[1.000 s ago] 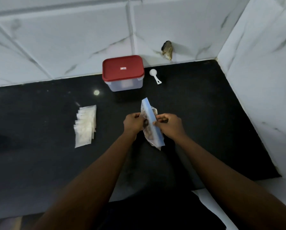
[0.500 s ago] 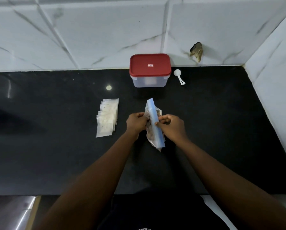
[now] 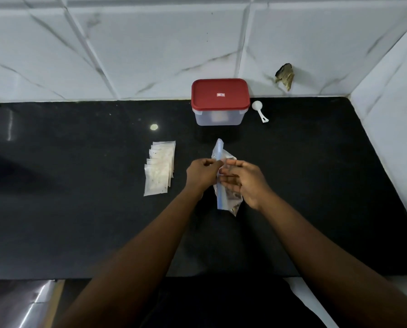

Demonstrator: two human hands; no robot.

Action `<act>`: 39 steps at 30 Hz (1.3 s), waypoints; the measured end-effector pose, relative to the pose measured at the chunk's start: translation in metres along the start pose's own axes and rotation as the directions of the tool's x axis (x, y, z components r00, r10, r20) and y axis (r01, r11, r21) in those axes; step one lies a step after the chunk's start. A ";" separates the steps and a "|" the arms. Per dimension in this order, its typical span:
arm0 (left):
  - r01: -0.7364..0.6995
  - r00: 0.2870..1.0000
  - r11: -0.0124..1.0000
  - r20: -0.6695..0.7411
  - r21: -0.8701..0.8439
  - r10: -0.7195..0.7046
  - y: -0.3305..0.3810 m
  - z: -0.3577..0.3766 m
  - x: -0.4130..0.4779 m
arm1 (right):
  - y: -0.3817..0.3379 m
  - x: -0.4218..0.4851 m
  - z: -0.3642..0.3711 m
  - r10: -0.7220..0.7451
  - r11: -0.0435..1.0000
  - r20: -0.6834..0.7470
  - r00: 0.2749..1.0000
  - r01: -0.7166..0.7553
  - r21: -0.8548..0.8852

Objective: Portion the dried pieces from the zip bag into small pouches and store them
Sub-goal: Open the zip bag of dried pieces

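Black counter (image 3: 316, 176) ends at the tiled wall (image 3: 150, 55) at the back and a second wall on the right; its front edge is at the person's body. There's wide bare counter right of the bag and left of the pouches (image 3: 159, 170). Red-lidded box (image 3: 220, 98) stands against the back wall, behind the bag and apart from it, with a white scoop (image 3: 259, 110) just right of the box.

Bag (image 3: 229, 200) is mid-counter between both hands, long axis running from the person toward the box, blue zip strip uppermost and seen edge-on. Can't tell if it's resting on the counter or lifted. It's clear crumpled plastic with brown dried bits inside.

Left hand (image 3: 201, 172) pinches the zip strip, fingers curled. Right hand (image 3: 247, 181) grasps the bag's right side, fingers bent onto the plastic.

Pouches lie fanned flat, left of the left hand, not touching
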State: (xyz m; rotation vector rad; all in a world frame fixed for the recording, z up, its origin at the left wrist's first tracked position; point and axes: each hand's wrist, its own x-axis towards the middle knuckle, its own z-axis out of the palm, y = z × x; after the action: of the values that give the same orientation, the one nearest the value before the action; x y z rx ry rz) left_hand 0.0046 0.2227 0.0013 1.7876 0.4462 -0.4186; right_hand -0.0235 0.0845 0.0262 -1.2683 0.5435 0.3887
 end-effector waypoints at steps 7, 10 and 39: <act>0.165 0.983 0.966 0.118 -0.198 -0.144 0.002 -0.014 -0.002 | 0.009 0.006 -0.004 0.032 0.962 -0.116 0.993 -0.062 -0.266; 0.209 0.971 0.942 0.173 -0.262 -0.167 0.007 -0.015 -0.006 | 0.008 0.005 -0.001 -0.012 0.934 -0.095 0.995 -0.023 -0.355; -0.021 0.982 0.986 0.183 -0.168 0.052 0.048 -0.020 -0.017 | -0.047 -0.009 0.009 -0.194 0.936 -0.070 0.979 0.163 -0.311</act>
State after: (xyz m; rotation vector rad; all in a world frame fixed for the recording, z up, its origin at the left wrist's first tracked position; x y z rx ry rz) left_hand 0.0149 0.2293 0.0543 1.5773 0.3058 -0.5043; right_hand -0.0028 0.0813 0.0706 -1.6285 0.4585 0.2627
